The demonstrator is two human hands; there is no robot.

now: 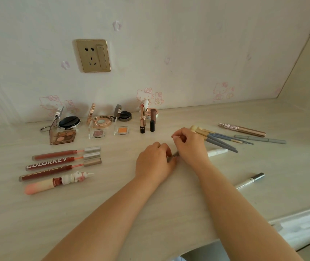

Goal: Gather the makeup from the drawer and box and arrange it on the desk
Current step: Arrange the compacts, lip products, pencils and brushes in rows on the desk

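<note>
— Two hands are met over the middle of the worktop, on the side of the standing lipstick nearest the camera. What might go wrong from here?

— A small dark item is pinched between them, most of it hidden by the fingers. If it is a cap being pulled off or pushed on, which cannot be told, a slip could let it roll across the smooth worktop, toward the brushes lying to the right of the lipstick.

— And the arranged pieces?

— The lipstick and the brown tube just beside it are stood upright; they could be toppled if a wrist were swung back carelessly. The lip glosses, laid in a row well to the lipstick's left, seem out of harm's way.

— How are the hands set?

— The left hand is curled, its fingertips closed on the item's near end. The right hand is bent over it from the far side, fingers gripping the other end. Both are clamped on the same piece.

— Where does that piece lie?

— Between the two hands, at their meeting fingertips, just above the worktop; whether it touches the surface cannot be made out. A white tube lies just past the right wrist.
</note>
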